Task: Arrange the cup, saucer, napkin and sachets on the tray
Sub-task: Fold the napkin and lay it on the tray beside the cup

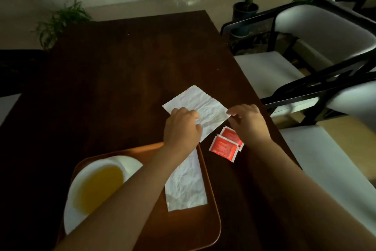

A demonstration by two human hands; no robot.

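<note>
White crumpled napkin (200, 111) lies flat on the bench (114, 71) beyond the tray (211, 196), long axis slanting toward my right, my left hand (182, 126) pressing its near end, my right hand (247, 121) pinching its right corner, red sachets (224, 145) just nearer, open bench beyond.

A brown rounded wooden tray (211, 200) sits at the near edge of a dark wooden table (114, 71). On its left part stands a white cup of yellow liquid (95, 185) on a white saucer (132, 164); on its right part lies a white crumpled paper napkin (186, 185). Beyond the tray, a second white paper napkin (205, 106) lies on the table under both hands. Two overlapping red foil sachets (224, 146) lie just right of the tray.
</note>
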